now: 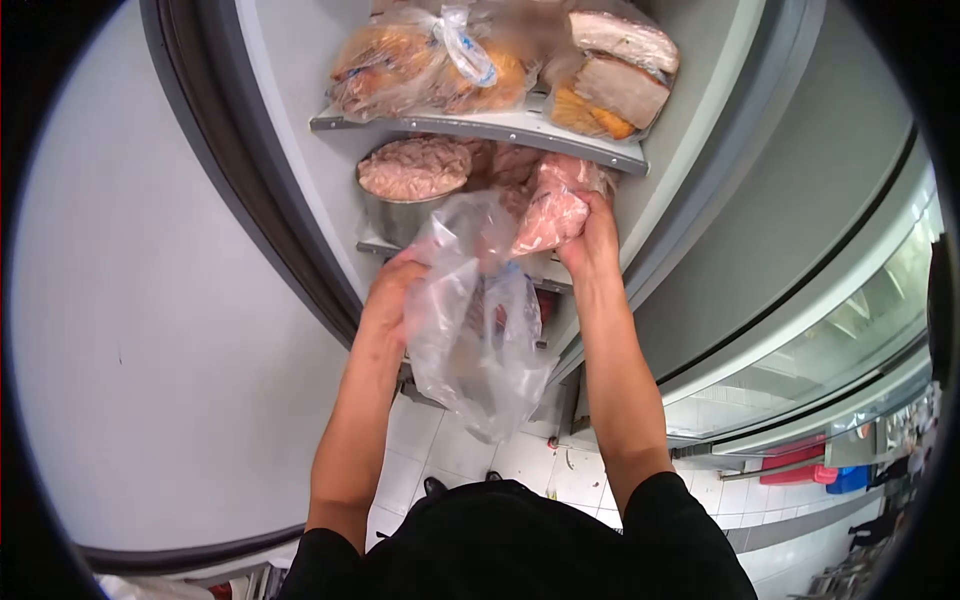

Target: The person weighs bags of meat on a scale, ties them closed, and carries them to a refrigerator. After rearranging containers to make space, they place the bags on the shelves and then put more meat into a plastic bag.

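A clear plastic bag (460, 330) hangs from my left hand (400, 290), whose fingers are closed on its upper left side. My right hand (592, 235) grips a clear-wrapped pack of pink meat (555, 205) at the lower shelf of an open fridge. The pack lies partly above the plastic bag's right side. Just left of it, a round metal container (400, 215) heaped with pale pink meat (415, 168) stands on the same shelf. More pink meat shows behind the pack, partly hidden.
The upper shelf (480, 128) holds bagged orange-brown food (430, 65) and a wrapped stack of sliced blocks (615, 75). An open door (170, 300) stands at the left. A glass-fronted case (830, 330) is at the right, with red and blue bins (800, 465) beyond. White floor tiles (450, 445) lie below.
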A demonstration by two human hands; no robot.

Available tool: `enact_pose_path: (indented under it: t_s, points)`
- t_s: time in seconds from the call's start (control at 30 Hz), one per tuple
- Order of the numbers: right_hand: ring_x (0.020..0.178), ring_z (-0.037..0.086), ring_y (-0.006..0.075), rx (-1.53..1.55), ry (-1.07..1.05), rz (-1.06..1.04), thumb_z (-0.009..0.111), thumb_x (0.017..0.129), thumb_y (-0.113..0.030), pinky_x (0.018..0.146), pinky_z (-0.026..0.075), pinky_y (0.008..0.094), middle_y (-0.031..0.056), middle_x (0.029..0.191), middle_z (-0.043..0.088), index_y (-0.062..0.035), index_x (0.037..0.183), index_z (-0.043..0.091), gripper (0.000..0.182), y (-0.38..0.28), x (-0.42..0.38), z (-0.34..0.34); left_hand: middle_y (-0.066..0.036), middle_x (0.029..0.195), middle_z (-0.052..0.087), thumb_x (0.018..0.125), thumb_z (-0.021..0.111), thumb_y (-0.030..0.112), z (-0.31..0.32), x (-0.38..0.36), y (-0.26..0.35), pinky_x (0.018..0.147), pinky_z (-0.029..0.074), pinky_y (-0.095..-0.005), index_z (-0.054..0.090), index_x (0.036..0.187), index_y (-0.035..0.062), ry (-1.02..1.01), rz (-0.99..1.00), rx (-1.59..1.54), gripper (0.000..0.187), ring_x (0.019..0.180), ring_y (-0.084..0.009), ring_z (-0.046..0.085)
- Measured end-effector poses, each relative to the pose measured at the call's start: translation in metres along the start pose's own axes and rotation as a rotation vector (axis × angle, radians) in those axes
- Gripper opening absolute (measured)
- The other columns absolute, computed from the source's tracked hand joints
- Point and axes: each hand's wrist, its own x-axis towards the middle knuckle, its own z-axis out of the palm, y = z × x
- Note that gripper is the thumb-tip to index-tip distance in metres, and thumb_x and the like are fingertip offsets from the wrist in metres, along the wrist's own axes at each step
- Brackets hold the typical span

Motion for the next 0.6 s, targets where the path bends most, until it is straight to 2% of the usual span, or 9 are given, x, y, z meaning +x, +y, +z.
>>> enact_pose_path:
  t_s: [0.03,0.2,0.3,0.33,0.37,0.47,0.5,0.53,0.6]
  points:
    - [0.105,0.060,0.0307,-0.002,0.002,-0.021,0.045,0.087,-0.009,0.091,0.051,0.0458,0.0157,0.112,0.060,0.0002,0.122,0.046,0.036,-0.007,-0.003,0.007,-0.013,0.111,0.064,0.079,0.048,-0.006,0.011,0.004,0.001,0.080,0.056,-0.0338,0.054,0.124,-0.0047,0.086,-0.026,0.071,0.046,0.092,-0.0230,0.066]
    - [0.104,0.060,0.0296,0.078,0.077,0.051,0.035,0.094,-0.014,0.093,0.050,0.0460,0.0167,0.112,0.060,0.0017,0.122,0.047,0.034,-0.024,-0.029,0.042,-0.014,0.113,0.064,0.083,0.044,-0.005,0.017,0.024,0.013,0.085,0.055,-0.0334,0.053,0.125,-0.0033,0.046,-0.082,0.218,0.044,0.097,-0.0213,0.066]
    - [0.106,0.059,0.0302,0.002,0.012,-0.100,0.038,0.093,-0.010,0.090,0.052,0.0446,0.0172,0.115,0.058,-0.0026,0.129,0.042,0.037,-0.006,-0.027,0.029,-0.013,0.111,0.064,0.083,0.043,-0.003,0.041,0.072,0.006,0.086,0.054,-0.0369,0.053,0.125,-0.0032,-0.042,-0.047,-0.008,0.043,0.098,-0.0244,0.065]
    - [0.106,0.059,0.0302,-0.002,0.010,-0.121,0.038,0.093,-0.010,0.090,0.052,0.0446,0.0172,0.115,0.058,-0.0026,0.129,0.042,0.037,-0.003,-0.035,0.036,-0.012,0.109,0.065,0.084,0.044,-0.001,0.053,0.090,0.008,0.086,0.054,-0.0372,0.054,0.123,-0.0017,-0.195,0.000,-0.088,0.040,0.096,-0.0247,0.065]
    - [0.108,0.058,0.0295,-0.079,0.086,-0.206,0.041,0.090,-0.006,0.091,0.051,0.0413,0.0161,0.121,0.055,-0.0046,0.134,0.038,0.044,0.002,-0.048,0.045,-0.012,0.107,0.065,0.085,0.045,0.001,0.061,0.106,0.009,0.086,0.054,-0.0374,0.055,0.121,-0.0002,-0.350,0.052,-0.170,0.037,0.095,-0.0249,0.065]
    - [0.114,0.052,0.0231,-0.534,0.188,-0.312,0.049,0.087,-0.002,0.092,0.047,0.0311,0.0124,0.131,0.047,-0.0095,0.143,0.028,0.060,0.014,-0.063,0.022,-0.013,0.103,0.065,0.084,0.049,0.004,0.064,0.154,-0.002,0.082,0.054,-0.0376,0.057,0.117,0.0040,-0.500,0.058,-0.365,0.034,0.091,-0.0251,0.066]
    - [0.115,0.050,0.0212,-0.469,0.136,-0.325,0.051,0.087,-0.003,0.093,0.046,0.0304,0.0107,0.131,0.047,-0.0094,0.143,0.028,0.060,0.019,-0.079,0.024,-0.012,0.102,0.066,0.082,0.051,0.004,0.069,0.171,-0.013,0.076,0.056,-0.0397,0.057,0.116,0.0067,-0.313,0.099,-0.445,0.035,0.087,-0.0263,0.066]
    - [0.116,0.048,0.0192,-0.404,0.085,-0.337,0.053,0.088,-0.003,0.093,0.044,0.0297,0.0090,0.130,0.048,-0.0092,0.142,0.029,0.060,0.026,-0.092,0.029,-0.012,0.102,0.066,0.082,0.051,0.004,0.070,0.175,-0.016,0.076,0.056,-0.0397,0.057,0.116,0.0067,-0.336,0.104,-0.445,0.035,0.087,-0.0263,0.066]
    - [0.116,0.049,0.0190,-0.464,0.091,-0.378,0.054,0.089,-0.004,0.095,0.043,0.0299,0.0083,0.130,0.048,-0.0091,0.142,0.029,0.059,0.043,-0.087,0.011,-0.010,0.100,0.066,0.086,0.057,0.017,0.065,0.174,-0.033,0.078,0.053,-0.0321,0.059,0.111,0.0007,-0.434,0.464,-0.287,0.029,0.091,-0.0227,0.063]
